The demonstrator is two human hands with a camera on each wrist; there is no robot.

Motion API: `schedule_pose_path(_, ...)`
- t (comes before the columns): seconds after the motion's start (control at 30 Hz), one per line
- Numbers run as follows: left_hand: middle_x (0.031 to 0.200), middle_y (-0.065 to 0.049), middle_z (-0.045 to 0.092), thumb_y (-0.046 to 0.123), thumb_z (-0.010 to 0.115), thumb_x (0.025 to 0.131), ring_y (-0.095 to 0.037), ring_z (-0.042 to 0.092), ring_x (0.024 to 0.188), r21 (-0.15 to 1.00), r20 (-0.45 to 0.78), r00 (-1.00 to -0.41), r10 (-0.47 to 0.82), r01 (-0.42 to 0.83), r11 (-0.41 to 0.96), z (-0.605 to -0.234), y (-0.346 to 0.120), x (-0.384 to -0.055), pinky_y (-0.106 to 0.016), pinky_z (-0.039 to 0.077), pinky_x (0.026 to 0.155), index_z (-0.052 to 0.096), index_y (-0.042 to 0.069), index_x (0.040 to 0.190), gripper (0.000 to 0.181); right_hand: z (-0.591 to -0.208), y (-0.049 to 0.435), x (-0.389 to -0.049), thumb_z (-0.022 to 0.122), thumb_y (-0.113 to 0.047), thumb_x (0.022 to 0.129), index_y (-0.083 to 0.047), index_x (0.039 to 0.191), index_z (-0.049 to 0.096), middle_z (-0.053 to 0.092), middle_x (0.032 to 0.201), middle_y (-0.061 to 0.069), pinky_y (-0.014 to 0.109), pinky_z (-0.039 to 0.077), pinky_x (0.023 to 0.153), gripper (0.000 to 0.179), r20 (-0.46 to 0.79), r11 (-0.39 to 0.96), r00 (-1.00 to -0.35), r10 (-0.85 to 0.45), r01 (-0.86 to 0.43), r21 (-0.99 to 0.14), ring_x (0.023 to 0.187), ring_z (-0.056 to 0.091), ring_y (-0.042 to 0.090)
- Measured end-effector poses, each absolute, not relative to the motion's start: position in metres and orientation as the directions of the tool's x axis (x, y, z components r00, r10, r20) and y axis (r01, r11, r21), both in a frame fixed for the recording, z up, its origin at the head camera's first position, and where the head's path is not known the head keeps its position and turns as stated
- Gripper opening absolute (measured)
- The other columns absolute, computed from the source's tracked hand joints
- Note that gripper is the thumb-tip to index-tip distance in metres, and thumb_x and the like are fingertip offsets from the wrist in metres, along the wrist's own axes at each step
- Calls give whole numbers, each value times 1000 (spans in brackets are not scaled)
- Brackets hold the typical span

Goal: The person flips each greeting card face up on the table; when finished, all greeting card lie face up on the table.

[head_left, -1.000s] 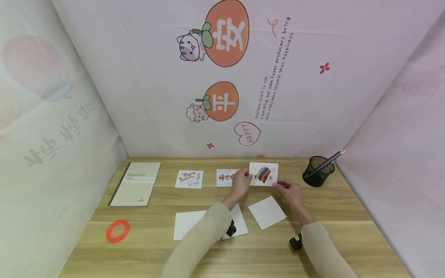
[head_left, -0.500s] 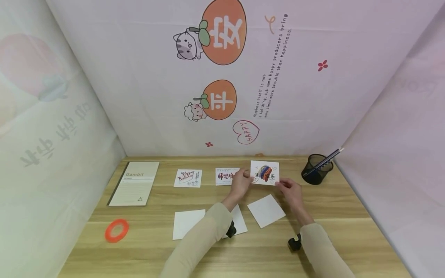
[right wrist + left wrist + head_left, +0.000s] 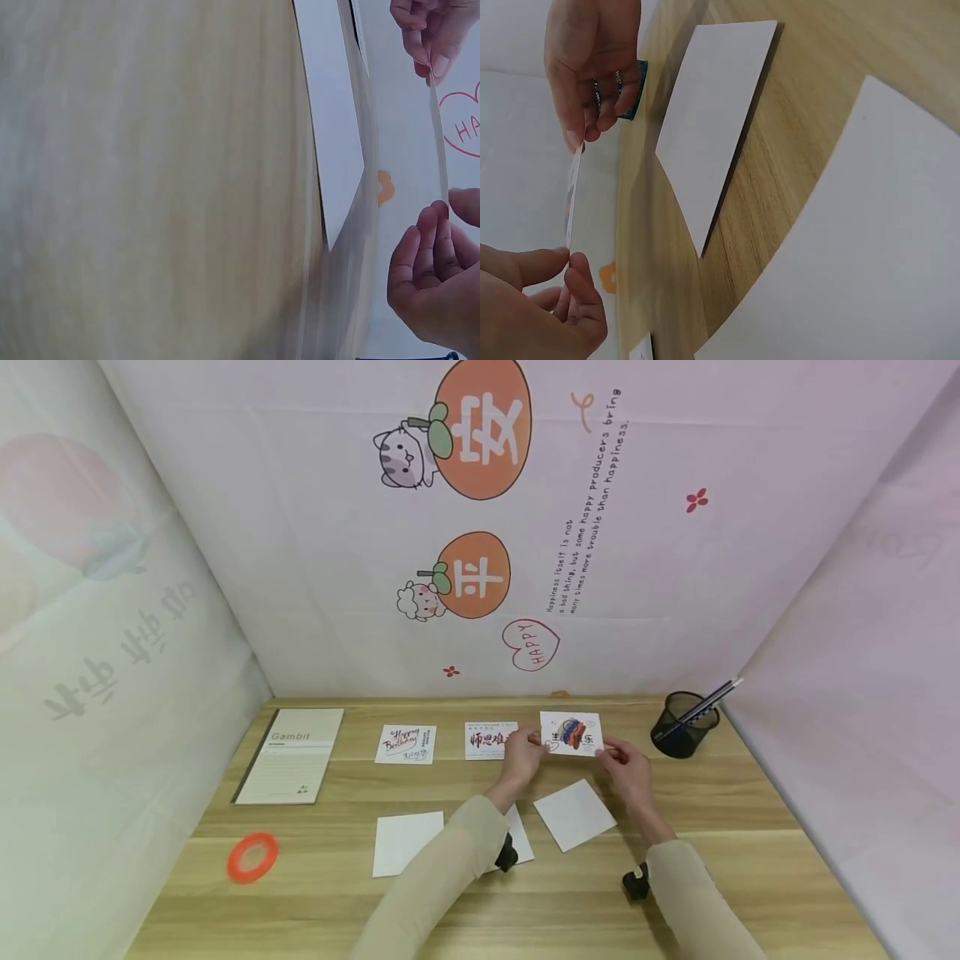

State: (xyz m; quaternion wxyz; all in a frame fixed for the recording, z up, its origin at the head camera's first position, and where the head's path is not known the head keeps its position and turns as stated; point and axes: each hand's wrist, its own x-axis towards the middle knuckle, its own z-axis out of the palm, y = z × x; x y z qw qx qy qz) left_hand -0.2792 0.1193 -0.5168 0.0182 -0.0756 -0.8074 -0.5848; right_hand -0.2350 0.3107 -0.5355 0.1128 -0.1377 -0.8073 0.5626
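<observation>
On the worktop [image 3: 315, 910], bare wood separated the notebook [image 3: 291, 756] and the red ring [image 3: 234, 860] from the birthday card [image 3: 406, 745]. In the head view the left hand [image 3: 522, 758] overlapped the right end of the red-lettered card [image 3: 487, 741] and pinched the left edge of the picture card [image 3: 570, 733]. The right hand [image 3: 626, 768] pinched the right edge, near the mesh cup [image 3: 678, 739]. The picture card was held near the worktop's back edge; its print was legible only in the head view. Both wrist views showed it edge-on, raised off the wood. Compared with half a second earlier, its top edge sat slightly lower.
</observation>
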Motion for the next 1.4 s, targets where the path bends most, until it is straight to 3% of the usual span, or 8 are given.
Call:
schedule_pose_path(0.23,74,-11,60,-17,67,74,-10,49,66,949,55,-991,126,91,303,-523,127,-281,-16,45,60,65,-9,81,11,-536,317,-233,65,-13,92,1,128,58,61,102,18,17,45,61,39,39,419,-950,309,100,-902,83,51,16)
schedule_pose_path(0.37,64,-3,51,-19,63,71,-9,44,60,943,61,-991,119,96,317,-525,131,-281,-17,39,54,60,-8,72,11,-540,320,-236,64,-14,93,3,128,57,61,103,19,17,44,59,39,49,487,-949,312,116,-866,85,52,20)
schedule_pose_path(0.67,56,0,48,-17,59,70,-10,42,53,924,17,-995,103,55,379,-531,141,-287,-17,34,46,60,-6,67,11,-544,324,-245,63,-12,92,8,120,61,63,99,21,30,45,69,34,107,622,-948,301,109,-776,88,56,29)
schedule_pose_path(0.83,63,-14,65,-9,57,80,-20,60,50,938,-119,-989,88,-83,337,-532,145,-293,-18,43,43,67,-10,80,10,-541,323,-248,64,-10,90,9,116,64,65,97,21,36,46,71,32,139,665,-948,287,93,-741,87,58,30)
schedule_pose_path(0.97,68,-14,66,-4,55,82,-27,68,57,922,-160,-985,70,-124,366,-532,147,-296,-22,50,45,69,-7,85,15,-540,321,-250,65,-9,88,10,111,66,66,92,20,34,44,68,30,135,681,-950,283,100,-725,81,57,29)
schedule_pose_path(1.17,50,-1,51,-2,54,80,-13,49,41,891,-154,-983,97,-96,444,-530,149,-299,-20,42,41,50,6,55,26,-538,321,-250,60,-12,90,9,113,64,65,97,21,41,47,74,32,73,694,-953,294,161,-701,85,58,31)
schedule_pose_path(1.27,45,3,39,1,54,81,-10,39,41,858,-133,-985,109,-60,511,-529,148,-300,-20,32,40,36,14,50,38,-539,321,-251,57,-13,91,9,115,63,65,100,23,46,47,77,33,46,707,-956,289,181,-683,88,59,33)
schedule_pose_path(1.4,46,-1,44,4,54,83,-13,40,42,823,-136,-981,138,-35,568,-527,146,-301,-22,31,40,37,14,50,39,-538,320,-251,53,-13,91,9,117,61,65,103,24,49,48,82,35,38,730,-959,281,188,-657,92,60,36)
